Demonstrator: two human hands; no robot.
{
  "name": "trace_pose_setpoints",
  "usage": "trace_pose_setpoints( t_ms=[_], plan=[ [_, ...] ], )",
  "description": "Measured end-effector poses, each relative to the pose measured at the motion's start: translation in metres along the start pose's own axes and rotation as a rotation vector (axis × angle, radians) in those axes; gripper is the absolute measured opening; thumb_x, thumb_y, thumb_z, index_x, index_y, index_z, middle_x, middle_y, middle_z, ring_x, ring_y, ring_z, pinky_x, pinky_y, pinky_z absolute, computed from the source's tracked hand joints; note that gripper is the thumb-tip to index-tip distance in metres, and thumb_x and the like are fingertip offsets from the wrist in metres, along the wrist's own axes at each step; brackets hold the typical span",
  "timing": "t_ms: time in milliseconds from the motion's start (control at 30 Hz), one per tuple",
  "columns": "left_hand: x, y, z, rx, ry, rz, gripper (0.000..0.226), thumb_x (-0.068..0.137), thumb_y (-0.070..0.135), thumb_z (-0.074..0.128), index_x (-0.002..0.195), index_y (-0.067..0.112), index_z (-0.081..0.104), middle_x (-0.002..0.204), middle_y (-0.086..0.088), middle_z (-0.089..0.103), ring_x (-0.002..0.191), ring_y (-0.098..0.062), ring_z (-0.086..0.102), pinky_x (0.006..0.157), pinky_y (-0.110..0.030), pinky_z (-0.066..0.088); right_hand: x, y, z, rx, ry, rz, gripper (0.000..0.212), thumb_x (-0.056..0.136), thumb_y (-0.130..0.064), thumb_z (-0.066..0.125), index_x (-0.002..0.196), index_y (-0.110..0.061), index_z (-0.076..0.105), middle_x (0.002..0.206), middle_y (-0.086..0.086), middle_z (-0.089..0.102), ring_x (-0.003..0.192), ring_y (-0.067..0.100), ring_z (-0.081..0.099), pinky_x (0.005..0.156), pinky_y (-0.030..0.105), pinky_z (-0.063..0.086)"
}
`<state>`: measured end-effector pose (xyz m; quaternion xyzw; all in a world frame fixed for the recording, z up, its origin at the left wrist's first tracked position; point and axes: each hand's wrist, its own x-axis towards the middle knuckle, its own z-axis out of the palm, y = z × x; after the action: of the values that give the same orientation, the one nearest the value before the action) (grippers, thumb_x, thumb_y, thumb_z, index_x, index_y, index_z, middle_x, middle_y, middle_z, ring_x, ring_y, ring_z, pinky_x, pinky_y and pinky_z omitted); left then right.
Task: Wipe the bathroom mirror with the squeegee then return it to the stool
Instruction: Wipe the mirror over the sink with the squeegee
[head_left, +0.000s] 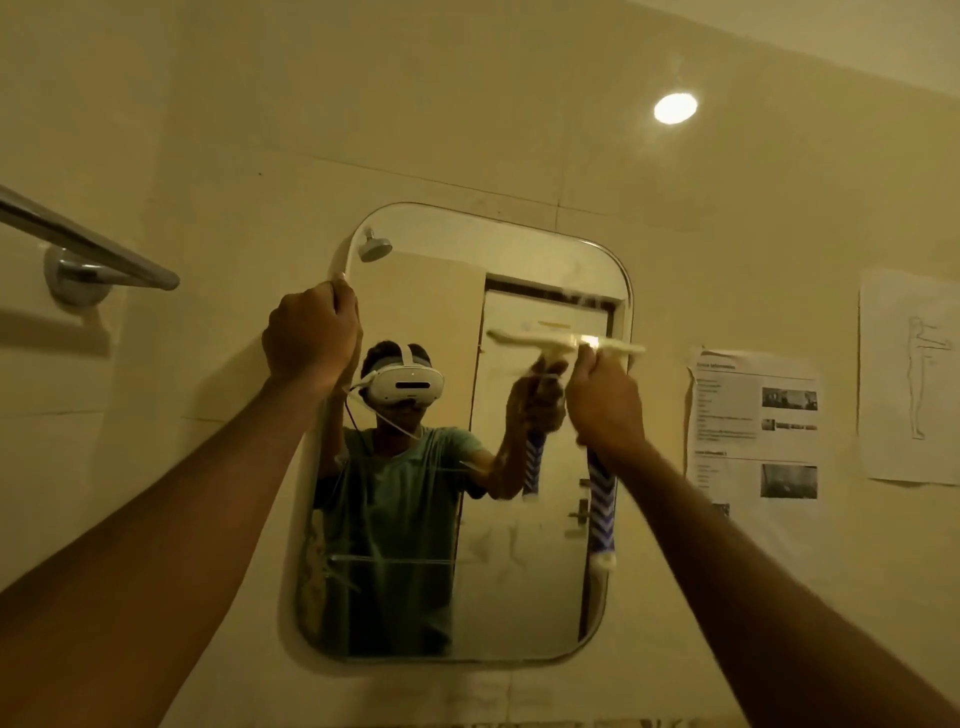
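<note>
The mirror (514, 587), rounded at its corners, hangs on the cream tiled wall ahead. My left hand (310, 336) grips its upper left edge. My right hand (605, 402) is closed around the squeegee (601, 499), which has a blue and white zigzag handle and a pale blade. The blade lies level against the glass in the upper right part of the mirror. Smears and streaks show on the lower glass. The stool is out of view.
A chrome towel rail (91, 247) juts out from the wall at the upper left. Printed paper sheets (753, 431) are stuck to the wall right of the mirror, with another sheet (909, 379) farther right. A round ceiling light (675, 108) glows above.
</note>
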<state>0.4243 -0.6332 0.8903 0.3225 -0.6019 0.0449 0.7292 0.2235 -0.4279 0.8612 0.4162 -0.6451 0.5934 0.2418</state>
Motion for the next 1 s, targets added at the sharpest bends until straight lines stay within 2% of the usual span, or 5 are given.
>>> trace_pose_setpoints(
  t_ms=[167, 333, 467, 767, 1000],
  plan=[
    [0.001, -0.005, 0.002, 0.047, -0.001, 0.04, 0.053, 0.103, 0.036, 0.033, 0.075, 0.004, 0.065, 0.054, 0.001, 0.046, 0.047, -0.016, 0.045, 0.045, -0.018, 0.023, 0.056, -0.041, -0.008, 0.026, 0.044, -0.032, 0.041, 0.105, -0.039, 0.026, 0.087, -0.013, 0.053, 0.07, 0.005, 0.06, 0.053, 0.014, 0.058, 0.053, 0.033, 0.056],
    [-0.002, -0.007, 0.002, 0.059, 0.018, 0.052, 0.055, 0.103, 0.038, 0.032, 0.074, 0.005, 0.065, 0.055, 0.0, 0.049, 0.047, -0.016, 0.045, 0.046, -0.017, 0.022, -0.022, 0.019, 0.017, 0.09, -0.002, 0.047, 0.039, 0.104, -0.044, 0.027, 0.097, -0.017, 0.055, 0.071, 0.002, 0.066, 0.053, 0.011, 0.064, 0.043, 0.022, 0.053],
    [-0.018, -0.016, -0.002, 0.072, -0.008, 0.073, 0.054, 0.103, 0.038, 0.032, 0.069, 0.007, 0.061, 0.049, 0.002, 0.043, 0.042, -0.013, 0.04, 0.046, -0.019, 0.023, -0.102, 0.056, 0.038, 0.01, -0.011, 0.133, 0.037, 0.102, -0.042, 0.028, 0.097, -0.017, 0.055, 0.064, -0.003, 0.06, 0.044, 0.002, 0.056, 0.035, 0.009, 0.036],
    [-0.048, -0.028, -0.007, 0.024, -0.03, 0.063, 0.047, 0.104, 0.036, 0.034, 0.062, 0.019, 0.048, 0.045, 0.01, 0.036, 0.039, -0.006, 0.037, 0.043, -0.017, 0.026, -0.021, -0.001, 0.015, 0.072, 0.003, 0.065, 0.034, 0.104, -0.042, 0.026, 0.079, -0.027, 0.044, 0.07, 0.001, 0.063, 0.051, 0.011, 0.061, 0.043, 0.029, 0.055],
    [-0.049, -0.036, -0.007, -0.009, -0.08, 0.054, 0.048, 0.103, 0.037, 0.035, 0.061, 0.018, 0.049, 0.046, 0.009, 0.039, 0.041, -0.007, 0.039, 0.044, -0.018, 0.025, -0.128, 0.055, 0.05, 0.014, 0.001, 0.21, 0.033, 0.102, -0.045, 0.027, 0.078, -0.03, 0.044, 0.061, -0.005, 0.057, 0.045, -0.002, 0.057, 0.029, 0.01, 0.033]
  ],
)
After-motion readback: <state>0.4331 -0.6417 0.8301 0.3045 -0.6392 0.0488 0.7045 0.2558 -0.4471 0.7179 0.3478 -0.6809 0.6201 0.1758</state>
